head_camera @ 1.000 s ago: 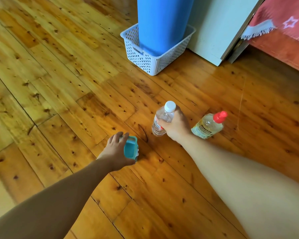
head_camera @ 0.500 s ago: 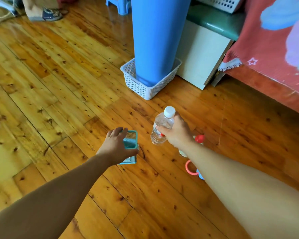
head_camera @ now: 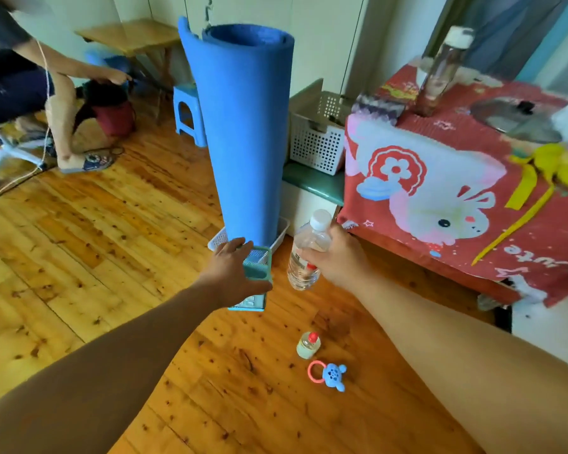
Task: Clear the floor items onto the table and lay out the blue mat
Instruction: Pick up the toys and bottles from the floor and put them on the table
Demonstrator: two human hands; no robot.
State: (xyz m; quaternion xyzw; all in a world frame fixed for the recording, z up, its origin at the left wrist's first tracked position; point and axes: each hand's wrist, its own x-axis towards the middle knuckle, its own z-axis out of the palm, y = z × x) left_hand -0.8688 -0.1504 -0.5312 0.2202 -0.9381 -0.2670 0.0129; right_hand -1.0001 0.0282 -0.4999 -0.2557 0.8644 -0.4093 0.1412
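My left hand grips a small teal box, lifted off the wooden floor. My right hand holds a clear water bottle with a white cap, raised and tilted. The rolled blue mat stands upright in a white basket just behind both hands. On the floor below lie a small bottle with a red cap and a blue and pink rattle. At the right, the table carries a red cartoon cloth.
On the table stand a tall bottle, a metal lid and a yellow item. A white perforated basket sits on a green-topped box. A person sits far left beside a blue stool.
Both hands rose from the floor with the teal box and the water bottle. My view lifted, so the table, the mat's top and the seated person came into sight.
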